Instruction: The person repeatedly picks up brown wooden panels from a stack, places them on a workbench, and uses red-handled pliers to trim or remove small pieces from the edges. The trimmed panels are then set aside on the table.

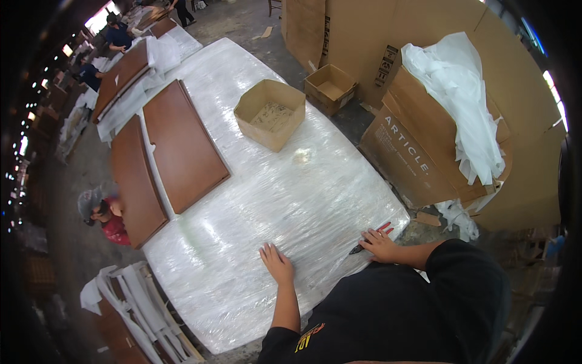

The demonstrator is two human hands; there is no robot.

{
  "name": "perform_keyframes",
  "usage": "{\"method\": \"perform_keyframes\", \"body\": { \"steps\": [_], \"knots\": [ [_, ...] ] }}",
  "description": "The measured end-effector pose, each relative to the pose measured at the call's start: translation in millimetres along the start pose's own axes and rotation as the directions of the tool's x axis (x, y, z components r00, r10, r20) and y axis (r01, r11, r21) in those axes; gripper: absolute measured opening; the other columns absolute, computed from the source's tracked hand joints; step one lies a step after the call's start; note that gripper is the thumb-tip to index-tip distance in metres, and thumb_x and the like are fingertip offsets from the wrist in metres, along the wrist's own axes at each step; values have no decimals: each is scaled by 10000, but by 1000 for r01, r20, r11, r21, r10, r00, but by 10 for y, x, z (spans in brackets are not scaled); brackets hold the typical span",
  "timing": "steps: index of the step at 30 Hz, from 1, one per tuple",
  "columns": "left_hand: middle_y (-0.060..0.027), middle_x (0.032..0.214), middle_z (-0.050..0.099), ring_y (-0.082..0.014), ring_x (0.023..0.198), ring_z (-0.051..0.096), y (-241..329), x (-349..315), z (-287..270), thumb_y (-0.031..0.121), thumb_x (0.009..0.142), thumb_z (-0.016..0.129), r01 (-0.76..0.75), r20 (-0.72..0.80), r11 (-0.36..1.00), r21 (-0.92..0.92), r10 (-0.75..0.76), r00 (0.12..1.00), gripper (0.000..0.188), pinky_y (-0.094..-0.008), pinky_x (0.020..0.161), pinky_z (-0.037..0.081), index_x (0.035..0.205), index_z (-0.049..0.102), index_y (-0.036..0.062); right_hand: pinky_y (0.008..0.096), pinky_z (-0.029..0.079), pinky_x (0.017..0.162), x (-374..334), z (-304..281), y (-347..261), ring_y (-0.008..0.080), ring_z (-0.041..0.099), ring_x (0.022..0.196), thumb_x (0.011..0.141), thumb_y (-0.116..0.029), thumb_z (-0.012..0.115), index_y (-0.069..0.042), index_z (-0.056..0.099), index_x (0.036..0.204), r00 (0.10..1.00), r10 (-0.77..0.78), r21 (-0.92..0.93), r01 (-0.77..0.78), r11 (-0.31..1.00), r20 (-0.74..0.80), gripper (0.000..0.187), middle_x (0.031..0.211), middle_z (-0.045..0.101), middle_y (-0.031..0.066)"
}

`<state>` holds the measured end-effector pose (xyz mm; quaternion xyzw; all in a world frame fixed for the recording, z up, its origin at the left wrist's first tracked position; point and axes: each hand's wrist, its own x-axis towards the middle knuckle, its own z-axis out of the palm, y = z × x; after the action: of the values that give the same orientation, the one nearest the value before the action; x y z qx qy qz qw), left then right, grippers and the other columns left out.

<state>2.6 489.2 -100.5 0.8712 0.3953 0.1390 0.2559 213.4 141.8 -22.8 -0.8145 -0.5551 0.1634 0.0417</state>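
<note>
My left hand (277,265) lies flat on a large padded work surface (254,206) wrapped in clear plastic film, its fingers spread and nothing in them. Near the right edge, my right hand (379,246) rests over a pair of red-handled pliers (385,229). The red handles show beyond its fingers and the dark tip pokes out to the left; the middle is covered. Those fingers look stretched out rather than wrapped round the tool. Two brown wooden panels (185,148) lie side by side at the far left of the surface.
An open cardboard box (271,115) with small pieces inside stands on the surface. Beyond the right edge are a smaller box (331,89) and a large carton (412,145) heaped with white foam sheeting (454,91). A capped person (112,215) is beside the panels; others work farther back.
</note>
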Motion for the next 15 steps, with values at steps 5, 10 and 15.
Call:
{"method": "perform_keyframes", "body": {
  "steps": [5, 10, 15],
  "knots": [
    [-296, 1549, 493, -502, 1484, 386, 131, -822, 4, 17, 910, 594, 66, -53, 994, 88, -61, 997, 505, -540, 1248, 316, 1405, 577, -80, 588, 369, 1120, 30, 207, 689, 405, 506, 1343, 793, -275, 854, -127, 604, 1365, 986, -62, 215, 28, 976, 155, 641, 1402, 559, 191],
    [-291, 1467, 568, -464, 1388, 505, 560, -1722, 203, 41, 887, 619, 506, -200, 863, 3, -495, 846, 528, -503, 1193, 391, 1400, 580, -78, 550, 436, 991, 23, -13, 1213, 363, 576, 1184, 772, -286, 856, -107, 653, 1203, 915, -263, 25, 284, 958, -305, 509, 1194, 613, 150],
    [-308, 1372, 627, -452, 1280, 595, 1135, -2715, 471, 79, 875, 627, 560, -188, 828, -4, -551, 813, 512, -495, 1105, 469, 1367, 618, -63, 506, 472, 945, -125, -7, 1531, 353, 589, 1114, 737, -279, 859, -98, 657, 1153, 923, -371, 53, 378, 924, -102, 496, 1123, 612, 136]
  ]
}}
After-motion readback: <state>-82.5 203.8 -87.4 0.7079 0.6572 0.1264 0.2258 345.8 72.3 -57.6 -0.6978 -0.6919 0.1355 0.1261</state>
